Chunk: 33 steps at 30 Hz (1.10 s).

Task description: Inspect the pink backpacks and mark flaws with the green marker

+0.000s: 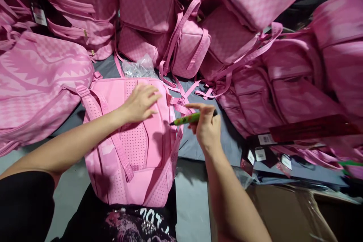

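Observation:
A pink backpack (133, 143) leans against my body with its back panel and perforated shoulder straps facing up. My left hand (141, 102) lies over the upper part of that panel, fingers spread and curved, holding nothing. To the right of the bag my right hand (208, 124) grips a green marker pen (185, 119). Its dark tip points left, close to the bag's right edge. Thin pink straps (181, 100) lie between the bag's top right corner and my right hand.
Pink backpacks and small bags (191, 45) are piled along the back and right. Another pink backpack (42, 83) lies at left. A clear plastic bag (140, 67) sits behind my bag. Tags (260, 154) hang at right, above an open cardboard box (283, 211).

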### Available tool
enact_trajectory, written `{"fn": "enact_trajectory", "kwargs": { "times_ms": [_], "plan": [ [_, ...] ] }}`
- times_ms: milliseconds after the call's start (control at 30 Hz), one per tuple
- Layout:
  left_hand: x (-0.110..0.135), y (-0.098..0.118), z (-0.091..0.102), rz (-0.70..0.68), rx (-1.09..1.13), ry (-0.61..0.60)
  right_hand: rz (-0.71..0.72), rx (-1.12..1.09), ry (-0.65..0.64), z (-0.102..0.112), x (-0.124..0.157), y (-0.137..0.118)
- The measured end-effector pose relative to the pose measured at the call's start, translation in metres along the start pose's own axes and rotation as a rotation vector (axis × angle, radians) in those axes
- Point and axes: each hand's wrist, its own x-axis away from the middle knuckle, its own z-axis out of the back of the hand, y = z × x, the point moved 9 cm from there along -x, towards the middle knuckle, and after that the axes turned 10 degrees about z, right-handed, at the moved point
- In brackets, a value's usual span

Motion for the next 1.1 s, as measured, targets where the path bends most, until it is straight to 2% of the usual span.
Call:
{"fn": "enact_trajectory", "kwargs": {
  "times_ms": [67,133,200,267,333,467,567,767,867,1100],
  "plan": [
    [-0.004,0.025,-0.017,-0.139,-0.011,-0.163,-0.16,-0.236,0.01,-0.004,0.031,0.024],
    [-0.01,0.034,-0.027,-0.181,-0.077,-0.255,-0.239,-0.391,0.087,-0.011,0.054,0.043],
    [-0.014,0.039,-0.033,-0.209,-0.13,-0.318,-0.266,-0.417,0.194,-0.015,0.066,0.057],
    [-0.012,0.045,-0.036,-0.256,-0.128,-0.359,-0.262,-0.349,0.276,-0.016,0.072,0.066],
    [-0.004,0.053,-0.036,-0.292,-0.108,-0.324,-0.236,-0.273,0.311,-0.018,0.073,0.068],
    [0.017,0.065,-0.03,-0.296,-0.116,-0.116,-0.153,-0.139,0.277,-0.021,0.066,0.066],
    [0.026,0.069,-0.029,-0.304,-0.117,-0.026,-0.086,-0.066,0.273,-0.021,0.06,0.062],
    [0.021,0.065,-0.032,-0.287,-0.089,0.006,-0.001,0.07,0.152,-0.034,0.053,0.059],
    [0.021,0.064,-0.032,-0.288,-0.094,0.03,0.033,0.156,0.145,-0.033,0.052,0.055],
    [0.022,0.062,-0.035,-0.274,-0.09,0.061,0.185,0.386,0.024,-0.041,0.038,0.037]
  ]
}}
